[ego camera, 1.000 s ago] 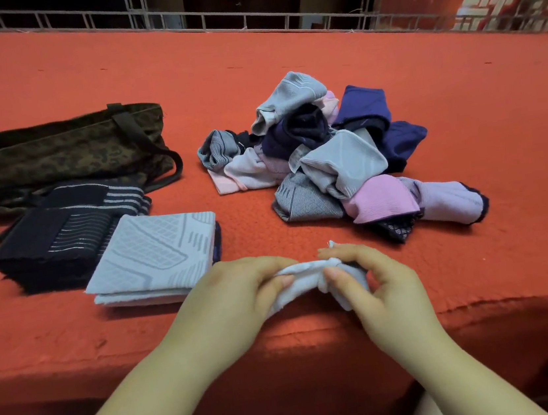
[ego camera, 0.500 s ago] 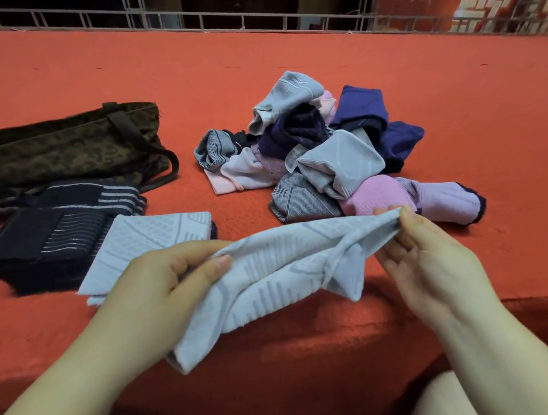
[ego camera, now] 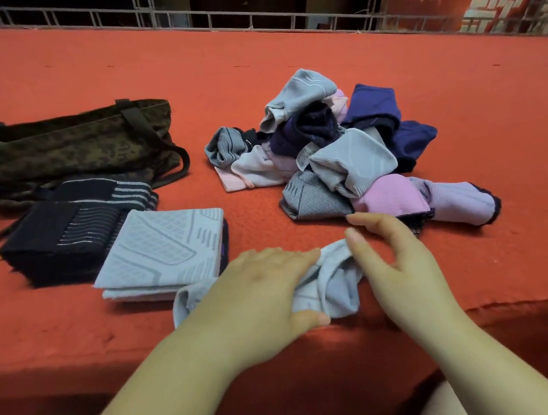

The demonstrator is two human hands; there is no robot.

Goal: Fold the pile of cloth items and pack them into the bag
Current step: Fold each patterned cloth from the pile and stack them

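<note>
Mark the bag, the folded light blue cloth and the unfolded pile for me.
bag (ego camera: pixel 62 150): head view, on its patterned side panel.
folded light blue cloth (ego camera: pixel 163 248): head view, middle of its top face.
unfolded pile (ego camera: pixel 353 159): head view, on a grey piece near its centre.

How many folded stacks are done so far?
2. A dark striped stack lies right in front of the bag; a light blue stack sits beside it, nearer the hands. How many items each holds is hidden.
</note>
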